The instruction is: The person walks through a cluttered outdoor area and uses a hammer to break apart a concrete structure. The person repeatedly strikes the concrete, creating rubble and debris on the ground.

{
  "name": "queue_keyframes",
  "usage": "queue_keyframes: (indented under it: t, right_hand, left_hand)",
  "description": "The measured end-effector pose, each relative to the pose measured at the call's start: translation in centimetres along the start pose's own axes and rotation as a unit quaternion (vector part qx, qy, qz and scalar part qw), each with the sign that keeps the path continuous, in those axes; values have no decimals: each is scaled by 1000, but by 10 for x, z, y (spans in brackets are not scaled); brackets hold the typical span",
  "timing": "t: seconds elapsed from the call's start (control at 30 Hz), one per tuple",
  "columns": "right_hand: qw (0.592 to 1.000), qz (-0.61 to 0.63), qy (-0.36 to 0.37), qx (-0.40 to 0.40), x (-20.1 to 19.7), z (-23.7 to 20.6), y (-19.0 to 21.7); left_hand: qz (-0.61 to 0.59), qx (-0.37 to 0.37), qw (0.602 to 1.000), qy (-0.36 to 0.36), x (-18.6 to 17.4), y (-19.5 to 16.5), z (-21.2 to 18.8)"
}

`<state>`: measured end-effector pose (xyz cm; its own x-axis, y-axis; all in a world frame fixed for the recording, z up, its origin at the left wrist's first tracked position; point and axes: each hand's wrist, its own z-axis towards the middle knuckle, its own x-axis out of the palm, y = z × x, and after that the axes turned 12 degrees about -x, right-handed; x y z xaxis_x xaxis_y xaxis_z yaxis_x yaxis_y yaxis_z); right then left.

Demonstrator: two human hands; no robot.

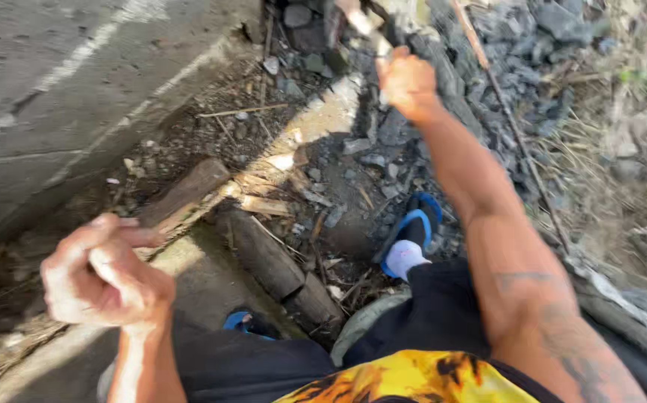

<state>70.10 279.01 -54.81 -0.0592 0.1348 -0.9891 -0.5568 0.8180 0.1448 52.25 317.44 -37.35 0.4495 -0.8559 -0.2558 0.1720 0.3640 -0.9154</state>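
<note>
My right hand [407, 80] is stretched out ahead and gripped around the handle of a tool [365, 27] whose blurred head points up toward the top edge; what kind of tool it is I cannot tell. It hovers over a heap of grey stones [514, 45]. My left hand [103, 272] is at the lower left, fingers curled into a loose fist with nothing in it, above a concrete slab [196, 280]. My feet, one in a white sock [404, 257], wear blue sandals [417, 224] on the dirt below.
A split log [263, 254] and wood pieces [189, 190] lie on the dirt in the middle. A paved road with a white line [62, 67] runs along the left. A thin stick [510, 119] crosses the rubble. Dry grass [629, 142] covers the right.
</note>
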Motion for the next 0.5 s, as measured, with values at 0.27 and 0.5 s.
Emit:
queue_keyframes:
  t: [0.27, 0.5]
  right_hand:
    - [913, 91, 325, -230, -14, -8, 117]
    - [993, -3, 112, 42, -8, 22, -6]
  left_hand:
    - [32, -15, 999, 35, 7, -5, 10]
    - [68, -7, 997, 16, -27, -5, -13]
